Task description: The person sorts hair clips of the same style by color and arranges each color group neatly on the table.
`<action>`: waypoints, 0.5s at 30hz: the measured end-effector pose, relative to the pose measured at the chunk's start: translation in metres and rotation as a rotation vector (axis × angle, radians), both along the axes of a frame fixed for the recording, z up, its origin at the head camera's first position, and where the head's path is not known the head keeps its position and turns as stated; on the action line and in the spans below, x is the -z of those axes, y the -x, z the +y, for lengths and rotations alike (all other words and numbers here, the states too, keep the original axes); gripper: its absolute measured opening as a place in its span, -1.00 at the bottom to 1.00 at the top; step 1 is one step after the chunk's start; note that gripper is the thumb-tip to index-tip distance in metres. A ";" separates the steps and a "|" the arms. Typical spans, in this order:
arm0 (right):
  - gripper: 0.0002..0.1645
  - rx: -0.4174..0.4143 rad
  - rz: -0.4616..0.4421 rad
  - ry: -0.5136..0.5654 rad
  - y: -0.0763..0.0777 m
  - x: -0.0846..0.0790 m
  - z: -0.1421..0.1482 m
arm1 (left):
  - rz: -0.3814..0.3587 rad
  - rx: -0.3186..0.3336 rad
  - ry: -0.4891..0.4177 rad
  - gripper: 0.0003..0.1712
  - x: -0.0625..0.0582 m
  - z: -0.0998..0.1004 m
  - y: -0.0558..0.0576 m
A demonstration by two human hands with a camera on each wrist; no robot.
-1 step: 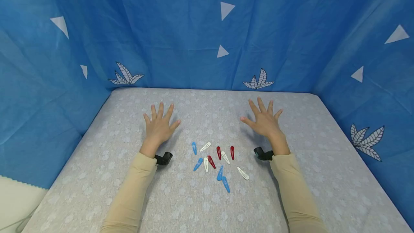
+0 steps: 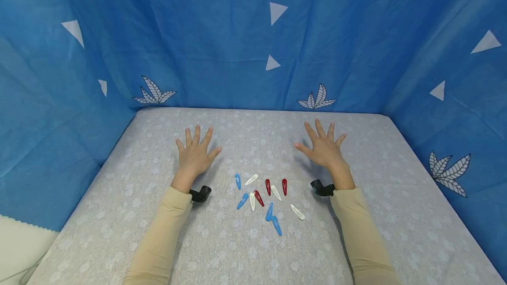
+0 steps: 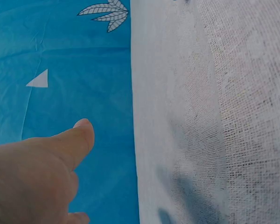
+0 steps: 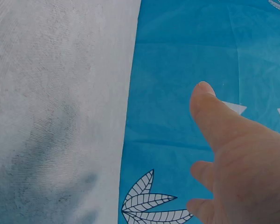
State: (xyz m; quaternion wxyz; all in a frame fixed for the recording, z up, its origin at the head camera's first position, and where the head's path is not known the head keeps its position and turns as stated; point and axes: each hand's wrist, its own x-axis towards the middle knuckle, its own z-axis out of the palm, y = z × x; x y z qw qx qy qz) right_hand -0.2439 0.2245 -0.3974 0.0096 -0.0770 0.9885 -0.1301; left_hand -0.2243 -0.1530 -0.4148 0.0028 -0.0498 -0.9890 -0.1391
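My left hand point(image 2: 194, 157) is spread with straight fingers over the table, left of a loose group of hair clips; it holds nothing. On the other side my right hand point(image 2: 325, 149) is spread the same way, also holding nothing. Between and nearer than the hands lie blue clips, such as one blue hair clip point(image 2: 277, 225), white ones like this white hair clip point(image 2: 298, 212), and red ones like this red hair clip point(image 2: 284, 187). Two of the blue clips touch end to end. The wrist views show the left thumb point(image 3: 79, 140) and the right thumb point(image 4: 210, 112), without any clips.
A pale patterned cloth covers the table point(image 2: 253, 144). Blue curtains point(image 2: 222, 34) with white triangles and leaf prints stand behind it and at both sides. Each wrist carries a black camera mount, such as the left mount point(image 2: 201, 194).
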 end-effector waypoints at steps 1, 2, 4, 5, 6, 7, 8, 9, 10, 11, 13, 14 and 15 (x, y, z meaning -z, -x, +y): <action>0.07 -0.002 0.002 0.002 0.000 0.000 0.000 | -0.002 0.002 -0.001 -0.15 0.000 0.000 0.000; 0.07 -0.004 0.005 0.002 0.000 0.000 0.000 | -0.001 0.005 -0.004 -0.15 0.000 0.000 0.000; 0.07 -0.008 0.015 0.006 0.000 0.000 -0.001 | 0.003 0.008 -0.007 -0.14 0.000 0.000 0.000; 0.07 -0.012 0.024 0.012 0.000 0.000 -0.001 | 0.007 0.011 -0.011 -0.14 0.001 0.000 0.000; 0.07 -0.016 0.033 0.016 0.000 0.000 -0.001 | 0.014 0.014 -0.018 -0.14 0.000 0.000 0.000; 0.07 -0.020 0.043 0.018 0.000 -0.001 -0.001 | 0.022 0.019 -0.024 -0.14 0.000 0.000 0.000; 0.07 -0.023 0.053 0.024 0.000 -0.001 -0.001 | 0.030 0.024 -0.030 -0.13 0.000 0.000 0.000; 0.07 -0.027 0.062 0.037 -0.001 -0.001 -0.001 | 0.037 0.029 -0.038 -0.13 0.000 0.000 0.000; 0.07 -0.030 0.071 0.048 -0.001 -0.001 0.000 | 0.045 0.036 -0.051 -0.12 -0.001 0.000 0.000; 0.07 -0.033 0.083 0.063 -0.002 -0.001 0.000 | 0.055 0.045 -0.068 -0.12 -0.001 0.001 0.000; 0.06 -0.041 0.116 0.082 -0.004 -0.001 0.001 | 0.069 0.066 -0.100 -0.10 -0.002 0.002 -0.001; 0.05 -0.047 0.136 0.097 -0.005 0.000 0.001 | 0.078 0.076 -0.122 -0.10 -0.002 0.002 -0.001; 0.04 -0.056 0.158 0.105 -0.007 0.001 0.002 | 0.088 0.087 -0.143 -0.09 -0.003 0.003 -0.001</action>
